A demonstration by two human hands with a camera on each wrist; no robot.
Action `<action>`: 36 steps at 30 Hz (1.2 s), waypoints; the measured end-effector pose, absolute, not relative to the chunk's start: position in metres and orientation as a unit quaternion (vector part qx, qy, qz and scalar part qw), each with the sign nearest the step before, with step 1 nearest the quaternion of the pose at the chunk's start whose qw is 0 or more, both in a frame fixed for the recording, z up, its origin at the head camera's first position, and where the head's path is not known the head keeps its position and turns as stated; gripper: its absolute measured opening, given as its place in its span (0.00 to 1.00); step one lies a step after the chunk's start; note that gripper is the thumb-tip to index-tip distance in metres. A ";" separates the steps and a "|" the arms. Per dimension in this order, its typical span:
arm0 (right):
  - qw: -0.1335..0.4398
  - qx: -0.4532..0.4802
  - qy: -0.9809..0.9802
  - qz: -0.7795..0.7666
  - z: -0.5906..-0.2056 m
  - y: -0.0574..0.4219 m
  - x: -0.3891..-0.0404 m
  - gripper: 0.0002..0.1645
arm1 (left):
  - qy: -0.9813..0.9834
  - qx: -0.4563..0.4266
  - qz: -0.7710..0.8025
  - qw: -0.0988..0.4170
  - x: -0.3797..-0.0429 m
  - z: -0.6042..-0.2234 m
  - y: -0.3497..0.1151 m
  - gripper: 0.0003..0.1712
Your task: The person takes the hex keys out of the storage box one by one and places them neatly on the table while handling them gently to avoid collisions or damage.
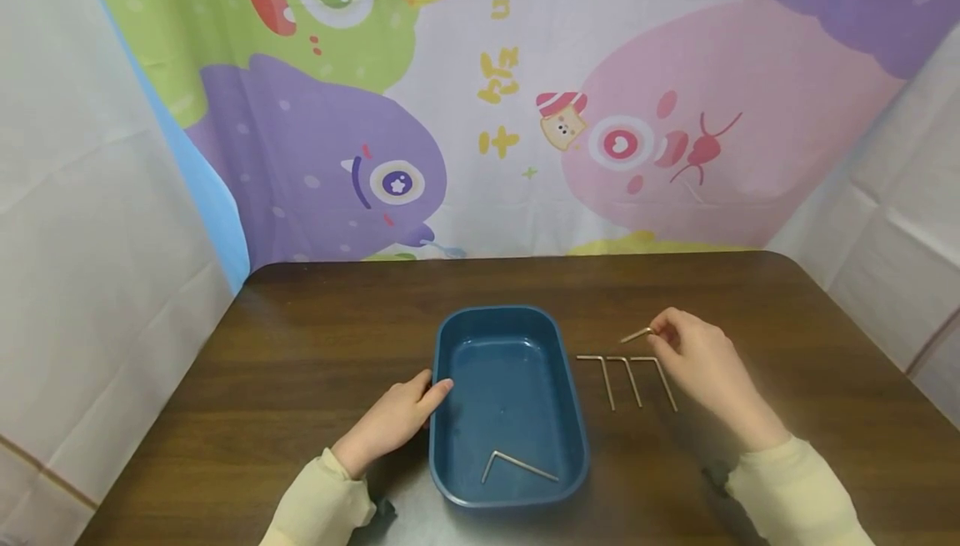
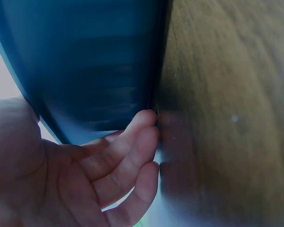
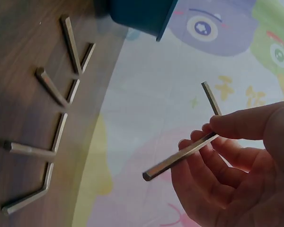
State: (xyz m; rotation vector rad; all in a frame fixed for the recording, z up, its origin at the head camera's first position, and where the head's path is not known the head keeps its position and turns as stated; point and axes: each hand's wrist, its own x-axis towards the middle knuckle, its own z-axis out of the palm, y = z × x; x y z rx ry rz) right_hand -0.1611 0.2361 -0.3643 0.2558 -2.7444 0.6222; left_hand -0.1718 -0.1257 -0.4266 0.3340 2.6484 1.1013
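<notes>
Between thumb and fingers, my right hand [image 1: 701, 363] pinches an L-shaped hex key [image 3: 180, 156] near its bend, raised above the table. Below and beside that hand, several more hex keys [image 1: 609, 383] lie in a row on the wood. At least one of them is hidden from the head view. A blue plastic tray [image 1: 574, 413] stands left of the row, with a single hex key [image 1: 525, 464] on its floor near the front end. My left hand [image 1: 397, 414] grips the tray's left side, thumb over the rim and fingers against the outer wall.
The dark wooden table [image 1: 322, 321] reaches back to a cartoon-printed cloth [image 1: 495, 196]. Pale cloth walls [image 1: 105, 221] stand at the left and right.
</notes>
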 end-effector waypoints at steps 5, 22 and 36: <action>0.164 0.078 -0.958 0.221 -0.365 0.245 -0.162 0.04 | 0.909 0.114 0.379 0.129 -0.171 -0.426 -0.125 0.21; 0.138 0.053 -0.968 0.205 -0.371 0.269 -0.169 0.08 | 0.910 0.114 0.380 0.122 -0.171 -0.426 -0.125 0.21; 0.077 0.030 -0.978 0.190 -0.384 0.300 -0.177 0.13 | 0.909 0.118 0.381 0.124 -0.172 -0.427 -0.126 0.22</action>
